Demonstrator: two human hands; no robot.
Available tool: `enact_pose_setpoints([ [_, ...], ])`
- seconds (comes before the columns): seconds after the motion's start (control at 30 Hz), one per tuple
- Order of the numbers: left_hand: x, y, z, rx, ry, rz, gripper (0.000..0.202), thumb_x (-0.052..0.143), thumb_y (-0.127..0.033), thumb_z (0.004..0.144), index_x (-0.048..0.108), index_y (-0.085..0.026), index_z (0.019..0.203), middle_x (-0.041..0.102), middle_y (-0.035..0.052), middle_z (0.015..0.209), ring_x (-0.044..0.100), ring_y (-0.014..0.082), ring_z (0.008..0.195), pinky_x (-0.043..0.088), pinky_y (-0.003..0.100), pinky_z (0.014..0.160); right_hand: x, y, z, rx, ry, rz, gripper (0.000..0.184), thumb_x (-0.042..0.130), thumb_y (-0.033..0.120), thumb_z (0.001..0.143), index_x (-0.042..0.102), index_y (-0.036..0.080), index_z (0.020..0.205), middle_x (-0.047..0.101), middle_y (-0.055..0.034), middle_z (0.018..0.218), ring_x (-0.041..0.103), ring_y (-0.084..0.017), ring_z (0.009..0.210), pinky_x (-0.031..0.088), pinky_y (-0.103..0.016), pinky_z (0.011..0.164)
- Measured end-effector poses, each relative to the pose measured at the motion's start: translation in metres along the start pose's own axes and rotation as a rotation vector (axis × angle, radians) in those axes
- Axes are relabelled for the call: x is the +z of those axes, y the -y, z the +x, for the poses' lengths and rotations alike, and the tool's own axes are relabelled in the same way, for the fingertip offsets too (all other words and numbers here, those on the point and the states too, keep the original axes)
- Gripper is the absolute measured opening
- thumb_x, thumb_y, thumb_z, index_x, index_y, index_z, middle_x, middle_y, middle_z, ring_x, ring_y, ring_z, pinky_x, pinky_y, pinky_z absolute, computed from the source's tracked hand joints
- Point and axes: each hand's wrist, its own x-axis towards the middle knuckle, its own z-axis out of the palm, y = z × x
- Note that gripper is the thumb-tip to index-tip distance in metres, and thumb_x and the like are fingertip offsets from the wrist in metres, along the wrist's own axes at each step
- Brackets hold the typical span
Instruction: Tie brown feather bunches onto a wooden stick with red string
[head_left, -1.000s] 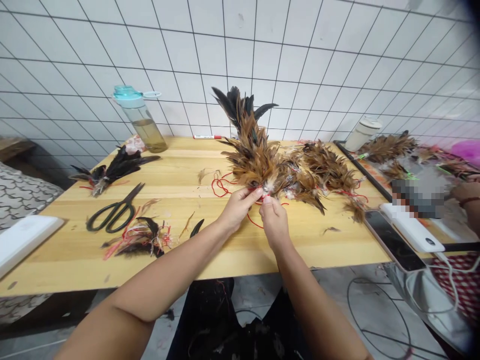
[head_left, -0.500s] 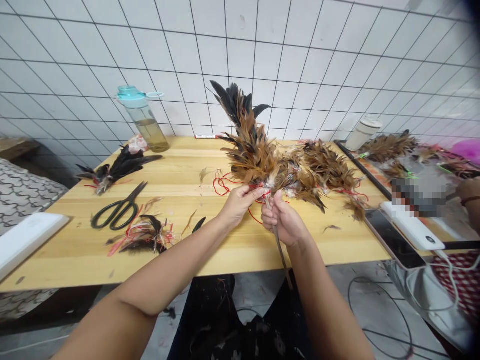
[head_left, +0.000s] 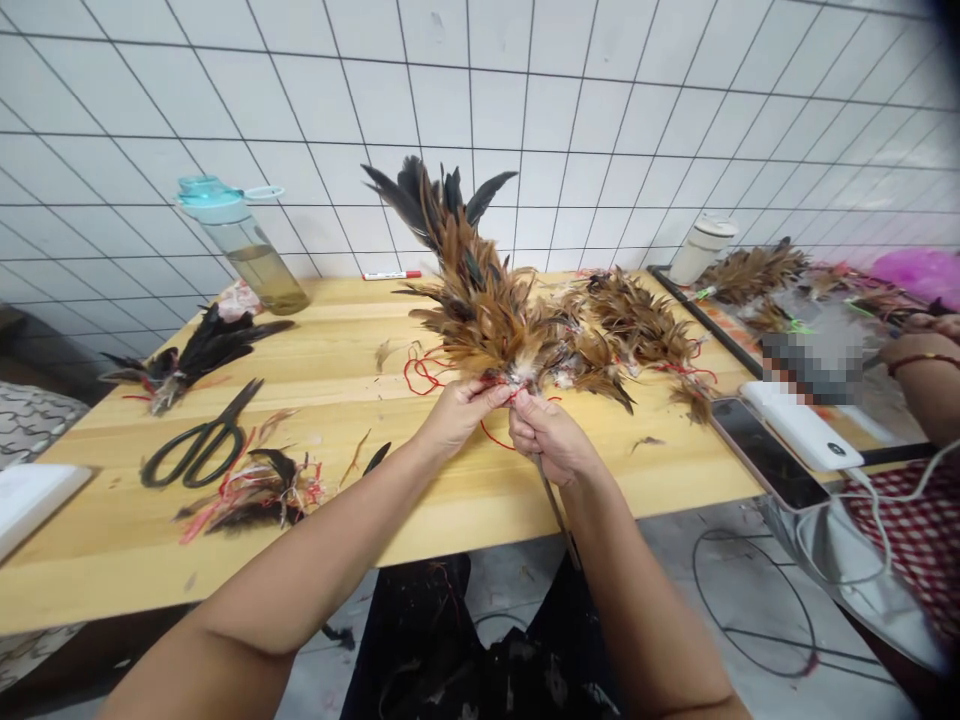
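The left hand (head_left: 463,418) is closed, with the base of a feather bunch (head_left: 487,310) and red thread (head_left: 424,375) pinched in its fingers. The right hand (head_left: 547,438) is curled around a thin stick (head_left: 556,515), and is pressed up against the left hand at the bunch base. The stick's lower end points down past the worktop (head_left: 465,510) edge. The bunch is held upright just above the worktop, brown with black tips. More brown feathers (head_left: 637,320) lie to the right of it, touching it; whether they are joined to it cannot be told.

Left of the hands, scissors (head_left: 199,445) are laid on the worktop, between a black feather clump (head_left: 199,350) and a scrap pile of feathers and red thread (head_left: 251,495). A water bottle (head_left: 244,250) and a marker (head_left: 391,275) are placed near the wall. On the right, a phone (head_left: 769,455) and a power bank (head_left: 802,425) lie at the worktop edge. Beyond them, a tray (head_left: 705,310) holds feather bunches, and a blurred object (head_left: 814,365) is seen. A co-worker's hand (head_left: 919,350) with a bracelet is seen at the right edge.
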Motion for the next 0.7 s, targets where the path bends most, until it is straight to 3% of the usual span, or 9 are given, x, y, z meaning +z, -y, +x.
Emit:
enact_pose_setpoints([
  [0.1, -0.001, 0.000, -0.001, 0.067, -0.003, 0.208, 0.035, 0.068, -0.045, 0.076, 0.073, -0.013, 0.089, 0.072, 0.0062, 0.089, 0.064, 0.0178, 0.085, 0.048, 0.030, 0.084, 0.002, -0.003, 0.003, -0.028, -0.106, 0.018, 0.044, 0.075, 0.052, 0.065, 0.049, 0.018, 0.078, 0.028, 0.0123, 0.045, 0.015, -0.002, 0.039, 0.006, -0.020, 0.040],
  [0.23, -0.002, 0.000, -0.004, 0.230, 0.010, 0.524, 0.029, 0.058, -0.036, 0.084, 0.070, -0.013, 0.096, 0.071, 0.0078, 0.093, 0.064, 0.0180, 0.086, 0.048, 0.028, 0.079, 0.003, -0.008, 0.007, -0.104, -0.285, 0.056, 0.042, 0.072, 0.052, 0.065, 0.050, 0.018, 0.079, 0.030, 0.0125, 0.044, 0.016, -0.003, 0.038, 0.008, -0.020, 0.039],
  [0.37, 0.000, -0.002, -0.006, 0.309, 0.065, 0.626, 0.025, 0.051, -0.029, 0.088, 0.068, -0.014, 0.100, 0.071, 0.0083, 0.095, 0.065, 0.0172, 0.087, 0.049, 0.028, 0.078, 0.003, -0.011, 0.005, -0.175, -0.429, -0.008, 0.038, 0.070, 0.049, 0.067, 0.051, 0.018, 0.074, 0.034, 0.0102, 0.045, 0.023, -0.003, 0.039, 0.011, -0.020, 0.038],
  [0.6, 0.008, -0.005, -0.010, 0.540, 0.068, 0.728, 0.023, 0.050, -0.020, 0.087, 0.065, -0.014, 0.103, 0.070, 0.0092, 0.096, 0.065, 0.0175, 0.087, 0.050, 0.030, 0.079, 0.004, -0.004, -0.010, -0.233, -0.449, -0.098, 0.043, 0.075, 0.050, 0.060, 0.055, 0.016, 0.076, 0.033, 0.0101, 0.047, 0.023, -0.003, 0.042, 0.013, -0.020, 0.039],
  [0.7, 0.012, -0.004, -0.012, 0.577, 0.063, 0.715, 0.025, 0.049, -0.020, 0.087, 0.063, -0.015, 0.107, 0.070, 0.0096, 0.101, 0.065, 0.0180, 0.092, 0.051, 0.031, 0.083, 0.005, 0.003, -0.016, -0.208, -0.438, -0.103, 0.046, 0.079, 0.051, 0.056, 0.052, 0.017, 0.073, 0.032, 0.0109, 0.046, 0.020, -0.002, 0.040, 0.011, -0.020, 0.038],
])
